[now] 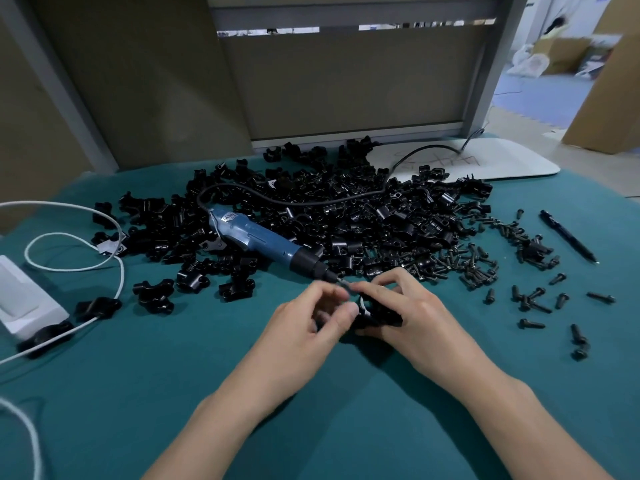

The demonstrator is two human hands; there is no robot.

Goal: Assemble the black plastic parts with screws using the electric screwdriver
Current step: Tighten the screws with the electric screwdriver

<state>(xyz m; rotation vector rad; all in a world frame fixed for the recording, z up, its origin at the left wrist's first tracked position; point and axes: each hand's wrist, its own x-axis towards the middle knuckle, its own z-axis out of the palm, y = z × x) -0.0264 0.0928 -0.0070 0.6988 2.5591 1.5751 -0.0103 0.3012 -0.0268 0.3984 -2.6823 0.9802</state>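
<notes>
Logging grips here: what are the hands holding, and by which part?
One black plastic part: the right hand grips its right side, the left hand pinches its left edge. The screwdriver lies unheld.

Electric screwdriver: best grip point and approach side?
Likely the blue barrel of the electric screwdriver, taken from above: it lies across the pile of black parts, bit end nearest the person, cord at the far end, upper side bare.
</notes>
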